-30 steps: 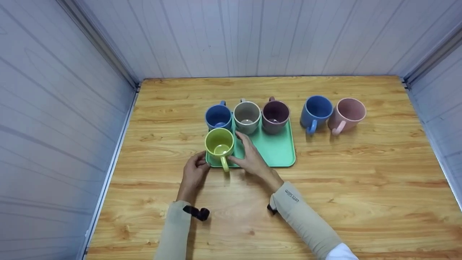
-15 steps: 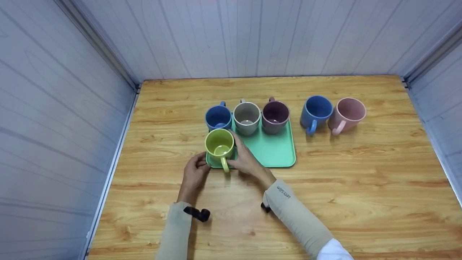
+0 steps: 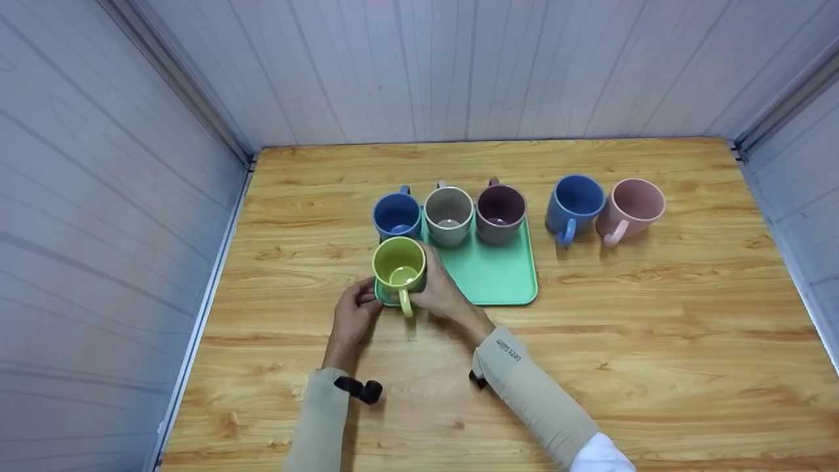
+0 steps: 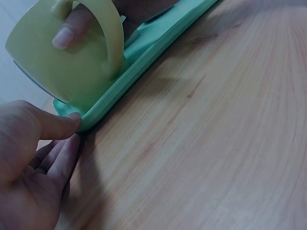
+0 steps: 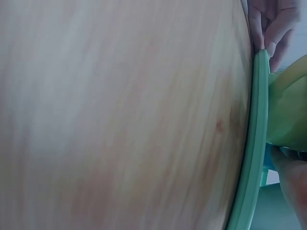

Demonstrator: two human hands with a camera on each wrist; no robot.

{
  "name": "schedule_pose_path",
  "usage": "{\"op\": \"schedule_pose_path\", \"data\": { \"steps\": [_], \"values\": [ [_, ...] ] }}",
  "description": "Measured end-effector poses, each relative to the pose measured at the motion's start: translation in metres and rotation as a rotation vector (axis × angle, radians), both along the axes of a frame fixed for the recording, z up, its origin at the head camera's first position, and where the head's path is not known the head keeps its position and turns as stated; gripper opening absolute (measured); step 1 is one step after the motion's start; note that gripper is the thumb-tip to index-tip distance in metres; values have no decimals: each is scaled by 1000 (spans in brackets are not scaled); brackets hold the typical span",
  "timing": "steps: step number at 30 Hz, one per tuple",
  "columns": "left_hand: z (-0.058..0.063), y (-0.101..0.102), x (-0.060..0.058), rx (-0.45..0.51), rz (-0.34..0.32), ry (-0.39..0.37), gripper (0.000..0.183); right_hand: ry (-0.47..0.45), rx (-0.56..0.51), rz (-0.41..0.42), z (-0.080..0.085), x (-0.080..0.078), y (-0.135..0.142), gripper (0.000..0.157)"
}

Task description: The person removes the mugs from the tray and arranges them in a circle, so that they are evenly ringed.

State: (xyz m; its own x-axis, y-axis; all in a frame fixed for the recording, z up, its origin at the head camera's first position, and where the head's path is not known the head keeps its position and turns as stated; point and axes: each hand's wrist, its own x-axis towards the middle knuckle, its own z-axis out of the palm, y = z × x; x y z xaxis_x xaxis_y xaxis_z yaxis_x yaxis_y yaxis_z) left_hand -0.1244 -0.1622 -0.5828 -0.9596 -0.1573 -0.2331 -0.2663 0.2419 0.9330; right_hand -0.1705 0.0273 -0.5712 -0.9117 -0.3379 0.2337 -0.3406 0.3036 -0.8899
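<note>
The left forearm [image 3: 318, 419], in a beige sleeve [image 3: 323, 393], runs almost straight up the head view from the bottom edge, and the left hand [image 3: 352, 318] ends it in a pinch grip, thumb [image 4: 56, 125] on the upper side and bent fingers [image 4: 65, 158] beneath. The right forearm [image 3: 541, 396], sleeved to the wrist in beige too, slants in from the lower right toward the left, with the right hand [image 3: 442, 290] near the left hand, thumb and fingers curved in a wider grip
</note>
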Motion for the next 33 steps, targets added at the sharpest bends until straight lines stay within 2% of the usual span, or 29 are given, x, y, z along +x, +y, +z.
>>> {"op": "schedule_pose_path", "data": {
  "steps": [7,14,22,33],
  "values": [
    [-2,-1,1,-12,-3,-7,47,7,-43,-6,-2,3,0,103],
    [-2,-1,1,19,-3,8,47,19,-75,-16,-2,8,2,103],
    [0,-1,1,-9,-5,5,46,24,-65,-48,5,11,13,104],
    [2,-1,1,-16,-9,-46,46,49,-72,-66,15,16,37,105]
  ]
}}
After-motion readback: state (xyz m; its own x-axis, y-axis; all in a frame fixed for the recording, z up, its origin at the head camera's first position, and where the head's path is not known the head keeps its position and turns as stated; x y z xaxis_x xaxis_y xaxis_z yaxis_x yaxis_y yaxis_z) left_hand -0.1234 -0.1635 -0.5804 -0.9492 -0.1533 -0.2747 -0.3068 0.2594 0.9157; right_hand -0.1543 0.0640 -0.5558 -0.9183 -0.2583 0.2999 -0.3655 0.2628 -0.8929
